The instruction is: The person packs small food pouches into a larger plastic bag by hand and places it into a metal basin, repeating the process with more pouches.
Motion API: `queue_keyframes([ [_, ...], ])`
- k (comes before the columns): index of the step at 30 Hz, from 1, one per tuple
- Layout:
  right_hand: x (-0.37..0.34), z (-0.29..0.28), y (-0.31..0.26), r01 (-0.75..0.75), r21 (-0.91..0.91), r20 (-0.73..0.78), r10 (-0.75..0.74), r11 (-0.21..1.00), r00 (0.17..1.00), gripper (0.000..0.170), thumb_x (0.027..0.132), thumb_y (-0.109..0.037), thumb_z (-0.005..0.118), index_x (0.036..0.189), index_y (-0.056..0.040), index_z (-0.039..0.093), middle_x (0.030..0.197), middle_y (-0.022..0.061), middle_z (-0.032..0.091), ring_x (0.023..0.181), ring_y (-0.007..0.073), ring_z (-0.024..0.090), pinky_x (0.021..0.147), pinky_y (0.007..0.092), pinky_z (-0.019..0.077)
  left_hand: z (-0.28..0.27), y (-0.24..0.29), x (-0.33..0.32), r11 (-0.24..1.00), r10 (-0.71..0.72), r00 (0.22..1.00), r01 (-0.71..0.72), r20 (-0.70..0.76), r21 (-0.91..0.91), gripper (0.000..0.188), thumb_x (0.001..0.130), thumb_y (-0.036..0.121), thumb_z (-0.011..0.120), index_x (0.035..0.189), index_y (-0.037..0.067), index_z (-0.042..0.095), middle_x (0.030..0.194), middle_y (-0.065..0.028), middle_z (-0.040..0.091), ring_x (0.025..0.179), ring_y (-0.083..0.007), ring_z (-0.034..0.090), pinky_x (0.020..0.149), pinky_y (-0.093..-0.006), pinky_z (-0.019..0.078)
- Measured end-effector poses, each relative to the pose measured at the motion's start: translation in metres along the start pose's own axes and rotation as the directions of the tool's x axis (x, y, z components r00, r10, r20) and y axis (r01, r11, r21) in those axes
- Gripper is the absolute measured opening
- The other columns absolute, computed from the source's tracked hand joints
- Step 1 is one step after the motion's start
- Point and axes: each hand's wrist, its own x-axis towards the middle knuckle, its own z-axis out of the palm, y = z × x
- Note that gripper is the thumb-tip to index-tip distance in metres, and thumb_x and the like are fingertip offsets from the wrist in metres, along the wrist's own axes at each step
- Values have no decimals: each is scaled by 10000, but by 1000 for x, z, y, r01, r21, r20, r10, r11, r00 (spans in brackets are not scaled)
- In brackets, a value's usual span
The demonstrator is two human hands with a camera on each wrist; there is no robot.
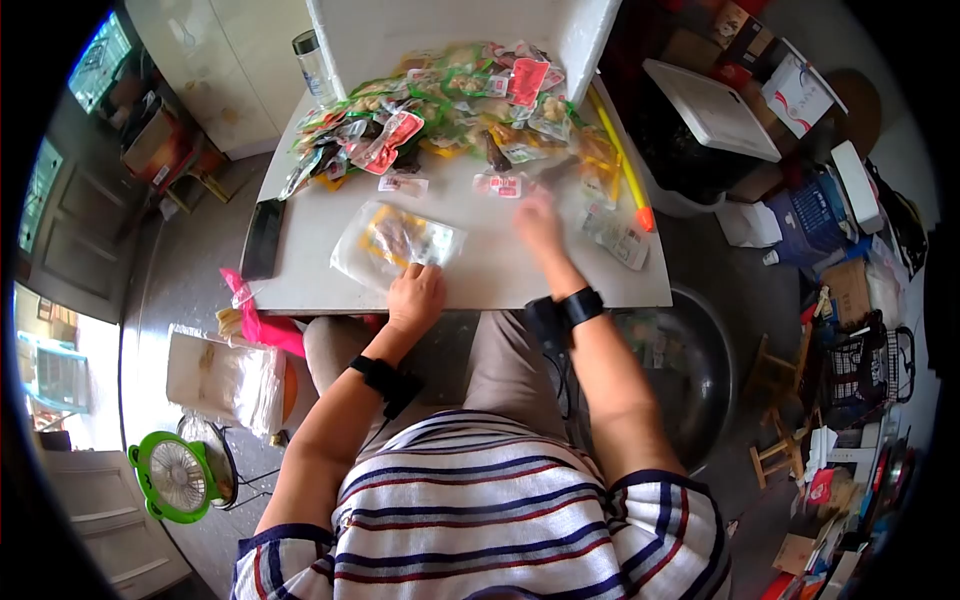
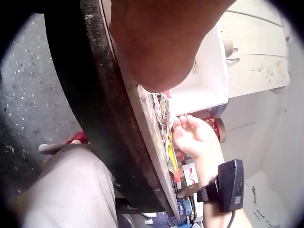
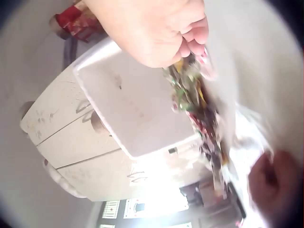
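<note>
A clear plastic bag (image 1: 350, 248) with a yellow-and-brown packet (image 1: 395, 235) inside lies on the white table (image 1: 490, 285). The left hand (image 1: 416, 298) pinches its near edge; in the right wrist view this hand (image 3: 273, 183) has curled fingers by the bag. Blurred in the head view, the right hand (image 1: 540, 220) is over the table, right of the bag and near a small red-and-white packet (image 1: 498, 185). In the left wrist view the right hand (image 2: 192, 137) has loosely bent fingers and nothing visible in them. Another small packet (image 1: 403, 186) lies beyond the bag.
Many colourful packets (image 1: 460, 85) are heaped before a white foam box (image 1: 440, 25). A yellow stick (image 1: 620, 150) and a clear packet (image 1: 615, 235) lie at the right, a dark phone (image 1: 263, 240) at the left edge. A black basin (image 1: 700, 380) stands below right.
</note>
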Motion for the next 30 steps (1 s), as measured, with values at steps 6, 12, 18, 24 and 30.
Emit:
queue_keyframes([
  [6, 68, -87, 16, -148, -541, -175, 62, 828, 983, 320, 686, -298, 552, 879, -45, 518, 881, 144, 560, 812, 283, 537, 689, 380, 420, 3, -1, -1, 996, 83, 992, -82, -90, 19, 35, 657, 119, 512, 653, 92, 492, 623, -83, 480, 600, -265, 493, 515, -364, 406],
  [12, 75, -78, 18, -209, -850, -121, 207, 484, 971, 328, 734, -248, 481, 1012, -77, 504, 1057, 102, 499, 1002, 268, 454, 780, 433, 356, 0, -1, 0, 996, 92, 991, -92, -98, 9, 35, 650, 109, 514, 658, 84, 490, 625, -83, 477, 604, -261, 490, 520, -361, 407],
  [18, 78, -90, 7, 12, -804, -27, -57, 595, 998, 196, 737, -159, 435, 887, -81, 534, 841, 141, 577, 771, 279, 557, 659, 377, 433, -4, -1, -1, 998, 58, 998, -59, -26, -10, 78, 644, 104, 521, 719, 86, 519, 654, -86, 493, 615, -268, 499, 533, -367, 414],
  [24, 77, -105, -26, 56, -316, -2, -60, 947, 998, 204, 745, -126, 474, 905, -4, 509, 823, 136, 555, 758, 219, 556, 645, 331, 435, -2, -3, -2, 999, 21, 1000, -21, 7, -25, 96, 657, 119, 508, 742, 80, 528, 678, -94, 500, 638, -275, 502, 558, -373, 415],
  [30, 17, -108, -65, -298, 769, 314, 72, 566, 947, 269, 757, -78, 465, 1001, 34, 443, 899, 119, 527, 796, 220, 537, 696, 333, 444, -3, -5, -4, 998, -2, 999, 5, 37, -70, 76, 662, 127, 492, 708, 66, 485, 701, -114, 477, 661, -289, 487, 569, -386, 409],
])
